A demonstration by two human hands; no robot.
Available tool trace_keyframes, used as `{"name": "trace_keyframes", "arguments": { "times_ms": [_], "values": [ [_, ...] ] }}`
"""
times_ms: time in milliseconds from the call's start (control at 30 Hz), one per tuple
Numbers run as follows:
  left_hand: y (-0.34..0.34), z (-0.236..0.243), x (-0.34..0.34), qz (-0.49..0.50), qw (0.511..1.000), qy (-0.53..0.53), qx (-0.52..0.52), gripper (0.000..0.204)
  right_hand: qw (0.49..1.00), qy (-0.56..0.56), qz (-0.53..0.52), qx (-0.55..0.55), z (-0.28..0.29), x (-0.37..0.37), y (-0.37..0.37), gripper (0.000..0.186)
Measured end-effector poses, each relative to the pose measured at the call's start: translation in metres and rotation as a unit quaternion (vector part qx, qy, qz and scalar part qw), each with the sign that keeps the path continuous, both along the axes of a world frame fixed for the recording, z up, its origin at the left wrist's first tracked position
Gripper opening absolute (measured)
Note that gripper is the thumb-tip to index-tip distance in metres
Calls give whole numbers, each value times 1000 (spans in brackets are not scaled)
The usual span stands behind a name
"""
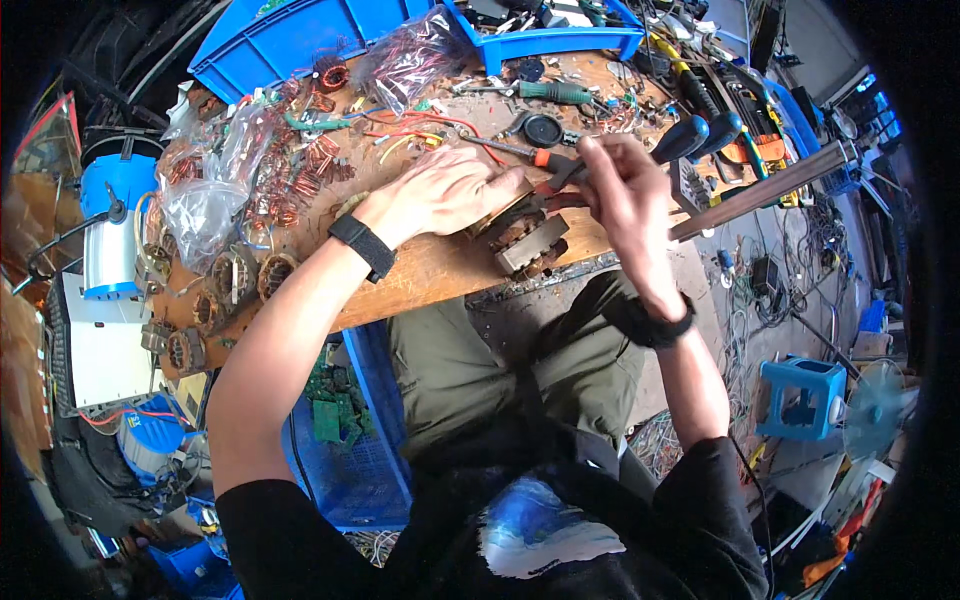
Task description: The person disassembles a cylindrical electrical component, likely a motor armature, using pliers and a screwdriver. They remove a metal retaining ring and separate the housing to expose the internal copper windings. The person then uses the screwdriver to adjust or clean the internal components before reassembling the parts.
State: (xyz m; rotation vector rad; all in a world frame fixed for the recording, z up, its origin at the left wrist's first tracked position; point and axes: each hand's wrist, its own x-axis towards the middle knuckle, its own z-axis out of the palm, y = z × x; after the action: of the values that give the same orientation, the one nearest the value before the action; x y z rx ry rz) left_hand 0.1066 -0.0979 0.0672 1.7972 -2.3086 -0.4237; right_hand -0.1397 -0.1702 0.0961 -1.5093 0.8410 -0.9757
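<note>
Cluttered wooden bench (430,270), left hand (450,190) pressed flat on motor stator (525,240), right hand (620,185) grip apparently closed on orange-handled pliers (555,172)

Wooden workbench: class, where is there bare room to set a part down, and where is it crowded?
One free patch of the wooden workbench: the near edge, between the left hand with its wrist and the stator core. It is crowded at the far left, with copper coils and plastic bags, and along the back, with screwdrivers and wires. The right hand holds pliers.
</note>
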Motion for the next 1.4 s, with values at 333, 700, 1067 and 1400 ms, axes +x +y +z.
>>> {"name": "trace_keyframes", "arguments": {
  "times_ms": [333, 700, 1067, 1400],
  "values": [
    [-2, -10, 4, -15, 1000, 7, -17, 61, 999, 28, 3, -42, 6, 1, 2, 32],
    [-4, -11, 9, -62, 993, -90, -38, 39, 988, -17, -130, -85, 36, -21, 15, 24],
    [-3, -6, 7, -51, 995, -83, 2, 40, 989, -63, -106, -81, 11, -46, 18, 19],
    [2, 22, -8, -23, 998, -45, 40, 41, 994, -93, 31, -38, 32, -17, 30, 15]
  ]
}}
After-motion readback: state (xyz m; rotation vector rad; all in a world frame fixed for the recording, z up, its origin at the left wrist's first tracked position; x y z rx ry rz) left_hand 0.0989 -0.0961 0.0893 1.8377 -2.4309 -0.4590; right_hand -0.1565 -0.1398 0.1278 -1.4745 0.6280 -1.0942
